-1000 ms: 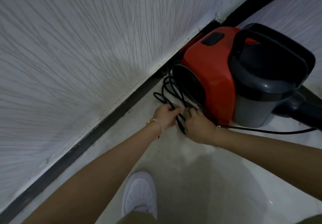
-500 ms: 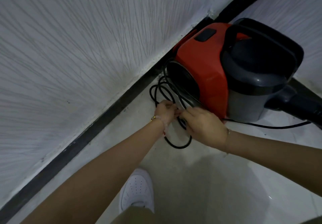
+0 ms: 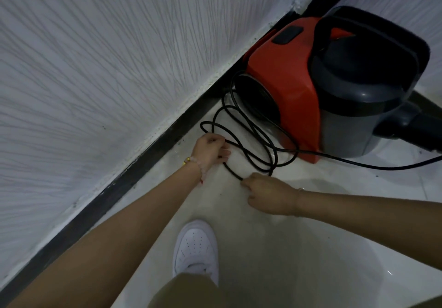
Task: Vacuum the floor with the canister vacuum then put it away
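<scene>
The red and dark grey canister vacuum (image 3: 287, 85) stands on the pale floor in the corner by the wall. Its black power cord (image 3: 253, 140) lies in loose loops in front of it, and one strand runs off to the right. My left hand (image 3: 210, 151) grips the loops near the skirting. My right hand (image 3: 267, 194) pinches a strand of the same cord lower down, a little apart from the left hand. The vacuum's black hose end (image 3: 421, 130) leaves the frame at the right.
A white textured wall (image 3: 107, 68) with a black skirting board (image 3: 134, 176) runs diagonally on the left. My white shoe (image 3: 195, 248) stands on the glossy floor tiles (image 3: 311, 248) below my hands.
My hands have come apart: the right hand has pulled back toward me with a strand of cord, and the loops have spread out wider on the floor. The left hand stays by the skirting.
</scene>
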### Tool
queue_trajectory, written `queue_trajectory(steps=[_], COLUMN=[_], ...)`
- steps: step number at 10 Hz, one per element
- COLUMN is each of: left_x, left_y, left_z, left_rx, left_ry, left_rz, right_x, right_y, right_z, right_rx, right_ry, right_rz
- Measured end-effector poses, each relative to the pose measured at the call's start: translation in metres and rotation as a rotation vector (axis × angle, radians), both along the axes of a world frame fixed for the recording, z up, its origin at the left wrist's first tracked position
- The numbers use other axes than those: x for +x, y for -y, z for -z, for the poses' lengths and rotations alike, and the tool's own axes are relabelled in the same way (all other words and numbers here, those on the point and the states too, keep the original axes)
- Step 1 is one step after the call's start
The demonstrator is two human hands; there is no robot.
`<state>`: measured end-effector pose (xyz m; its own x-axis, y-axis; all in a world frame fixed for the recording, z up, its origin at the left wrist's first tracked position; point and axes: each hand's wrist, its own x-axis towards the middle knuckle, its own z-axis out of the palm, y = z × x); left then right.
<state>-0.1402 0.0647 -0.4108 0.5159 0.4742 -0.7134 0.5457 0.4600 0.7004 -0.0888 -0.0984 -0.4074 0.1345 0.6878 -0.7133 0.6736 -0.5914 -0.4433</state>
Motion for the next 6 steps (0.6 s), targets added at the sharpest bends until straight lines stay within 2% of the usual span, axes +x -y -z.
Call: queue_trajectory(steps=[1, 2, 4, 5, 6], left_x=[-0.008, -0.013, -0.027, -0.035, -0.045], left_y=[-0.005, -0.008, -0.012, -0.017, -0.02], left_z=[0.002, 0.002, -0.004, -0.016, -0.044], left_rx=[0.027, 0.041, 0.041, 0.018, -0.073], left_ry=[-0.037, -0.047, -0.115, -0.155, -0.269], left_rz=[0.006, 0.027, 0.251, 0.296, 0.288], right_x=[0.016, 0.024, 0.032, 0.039, 0.057], right_y=[-0.002, 0.001, 0.007, 0.012, 0.02], right_z=[-0.002, -0.005, -0.014, -0.03, -0.061], right_rx=[0.037, 0.003, -0.046, -0.027, 0.011], right_ry=[0.092, 0.086, -0.031, -0.098, -0.082], right_rz=[0.037, 0.028, 0.009, 0.097, 0.311])
